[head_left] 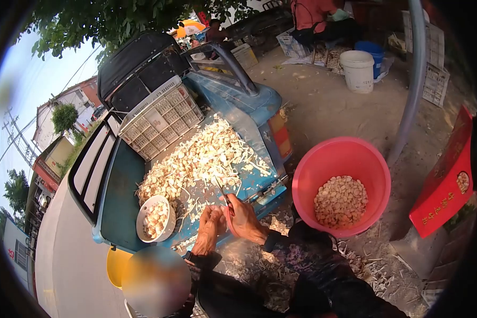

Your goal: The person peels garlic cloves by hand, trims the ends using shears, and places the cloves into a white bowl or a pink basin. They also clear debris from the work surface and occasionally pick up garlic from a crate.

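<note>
My right hand [244, 220] is closed round the red handles of a pair of scissors [223, 195], whose blades point up and away over the truck bed. Close to its left, my left hand [210, 225] has its fingers pressed together in a pinch; what they hold is too small to make out. Beyond both hands a heap of garlic bulbs and stalks [196, 159] lies on the blue truck bed [116, 212]. A white bowl [168, 233] of garlic stands on the bed left of my hands. To the right, a red bucket [373, 169] holds many loose cloves.
A plastic crate [161, 119] stands at the bed's far end. A metal pole [416, 79] and a red box [442, 180] are at right. Farther back are a white bucket [358, 74], a blue bucket [373, 50] and a seated person. At lower left, a blurred round shape partly covers a yellow bucket [115, 267].
</note>
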`<state>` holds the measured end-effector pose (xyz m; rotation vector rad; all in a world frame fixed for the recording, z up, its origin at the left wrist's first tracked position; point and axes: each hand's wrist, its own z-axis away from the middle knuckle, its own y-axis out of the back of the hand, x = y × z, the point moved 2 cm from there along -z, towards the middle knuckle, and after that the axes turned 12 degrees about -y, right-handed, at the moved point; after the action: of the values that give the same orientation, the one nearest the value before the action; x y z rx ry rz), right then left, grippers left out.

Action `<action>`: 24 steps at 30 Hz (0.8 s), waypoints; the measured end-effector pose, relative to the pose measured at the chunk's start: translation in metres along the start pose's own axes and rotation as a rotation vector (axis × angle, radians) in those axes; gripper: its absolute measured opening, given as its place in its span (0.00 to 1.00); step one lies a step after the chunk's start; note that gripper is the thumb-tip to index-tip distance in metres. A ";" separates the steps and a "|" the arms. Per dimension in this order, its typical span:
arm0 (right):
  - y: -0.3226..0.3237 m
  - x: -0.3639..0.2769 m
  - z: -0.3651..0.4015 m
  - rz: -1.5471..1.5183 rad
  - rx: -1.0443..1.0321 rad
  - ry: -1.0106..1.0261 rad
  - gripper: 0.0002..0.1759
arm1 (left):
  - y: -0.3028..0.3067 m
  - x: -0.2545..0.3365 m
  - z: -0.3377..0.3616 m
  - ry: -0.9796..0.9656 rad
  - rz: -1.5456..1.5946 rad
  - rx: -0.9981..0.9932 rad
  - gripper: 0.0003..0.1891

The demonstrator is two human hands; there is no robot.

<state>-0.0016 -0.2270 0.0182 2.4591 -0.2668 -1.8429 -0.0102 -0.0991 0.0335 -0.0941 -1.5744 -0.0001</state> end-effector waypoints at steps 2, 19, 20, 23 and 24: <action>0.008 -0.015 0.005 -0.183 -0.105 -0.136 0.13 | -0.004 0.002 0.002 -0.013 0.101 0.004 0.09; 0.015 -0.008 -0.017 0.094 -0.169 -0.154 0.15 | 0.024 0.009 -0.014 0.098 0.694 -0.088 0.10; 0.016 -0.012 -0.016 0.124 -0.231 -0.203 0.16 | 0.028 0.007 -0.017 0.098 0.700 -0.072 0.10; 0.013 -0.008 -0.011 0.261 -0.229 -0.126 0.19 | 0.034 0.001 -0.027 0.141 0.689 -0.089 0.10; 0.012 -0.006 -0.009 0.263 -0.239 -0.134 0.19 | 0.038 -0.003 -0.031 0.148 0.694 -0.079 0.10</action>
<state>0.0042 -0.2382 0.0277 2.0414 -0.3363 -1.8110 0.0233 -0.0637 0.0289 -0.6825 -1.3267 0.4634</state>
